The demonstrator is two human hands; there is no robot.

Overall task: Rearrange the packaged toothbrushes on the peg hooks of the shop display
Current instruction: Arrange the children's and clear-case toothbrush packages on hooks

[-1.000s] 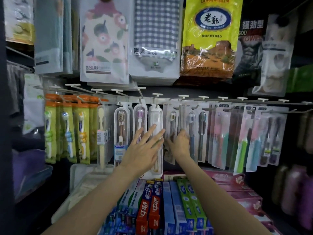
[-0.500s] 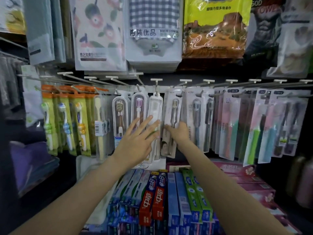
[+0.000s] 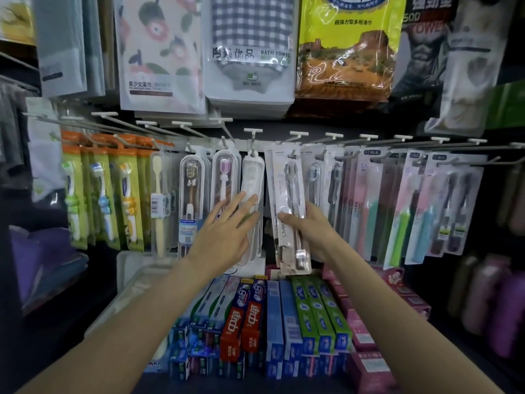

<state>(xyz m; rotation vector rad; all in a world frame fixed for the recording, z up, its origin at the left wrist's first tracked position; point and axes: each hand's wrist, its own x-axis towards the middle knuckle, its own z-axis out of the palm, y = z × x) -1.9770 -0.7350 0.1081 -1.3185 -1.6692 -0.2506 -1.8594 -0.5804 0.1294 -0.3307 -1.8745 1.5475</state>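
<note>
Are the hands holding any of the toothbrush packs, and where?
The right hand grips the clear LMK toothbrush pack around its lower half, thumb in front. The left hand holds nothing; its straight fingers rest on the white toothbrush case.

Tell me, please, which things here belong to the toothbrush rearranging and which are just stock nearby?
Job: right hand gripping the clear toothbrush pack; left hand flat on the white case; peg hooks.
Nearby: toothpaste boxes; bath towel; yellow bag.

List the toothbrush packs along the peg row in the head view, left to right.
Orange-topped children's packs → cream brush → brown brush case → pink brush case → white case under left hand → tilted pack in right hand → pink-and-green packs.
</note>
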